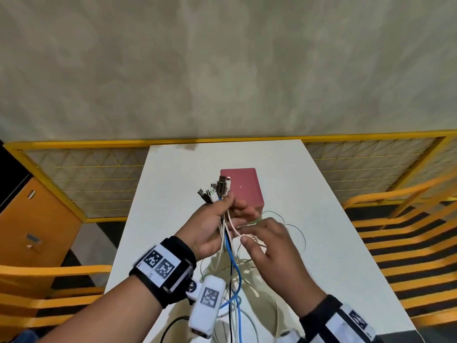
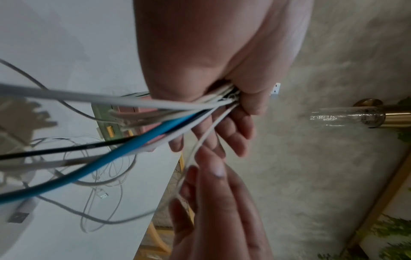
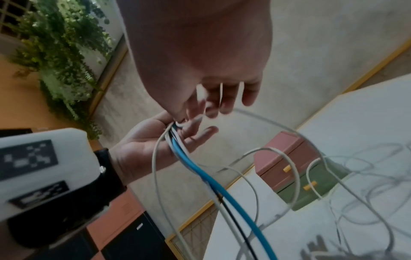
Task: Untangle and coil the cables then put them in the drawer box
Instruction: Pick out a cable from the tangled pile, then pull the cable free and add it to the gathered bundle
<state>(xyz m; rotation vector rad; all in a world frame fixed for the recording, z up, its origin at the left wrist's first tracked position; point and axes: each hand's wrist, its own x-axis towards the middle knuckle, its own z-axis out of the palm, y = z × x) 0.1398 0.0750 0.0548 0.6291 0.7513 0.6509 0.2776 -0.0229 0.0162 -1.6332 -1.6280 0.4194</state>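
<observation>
My left hand (image 1: pixel 217 216) is raised over the white table (image 1: pixel 329 231) and grips a bundle of cables just below their plugs (image 1: pixel 218 189). From that grip a blue cable (image 1: pixel 233 261), a black one and several white ones hang toward the table. In the left wrist view the thumb clamps the bundle (image 2: pixel 229 95) against the palm. Just right of it, my right hand (image 1: pixel 268 240) pinches one thin white cable (image 2: pixel 200 146) that comes out of the bundle. Behind both hands stands the drawer box (image 1: pixel 243 188), pink above and green below (image 3: pixel 291 168), with its drawers shut.
Loose white cable loops (image 1: pixel 295 230) lie on the table right of the hands, with a plug end (image 2: pixel 19 215) near the front. Yellow chairs (image 1: pixel 408 246) flank the table on both sides. An orange cabinet (image 1: pixel 32 219) stands at the left, and a yellow mesh railing (image 1: pixel 99 174) runs behind.
</observation>
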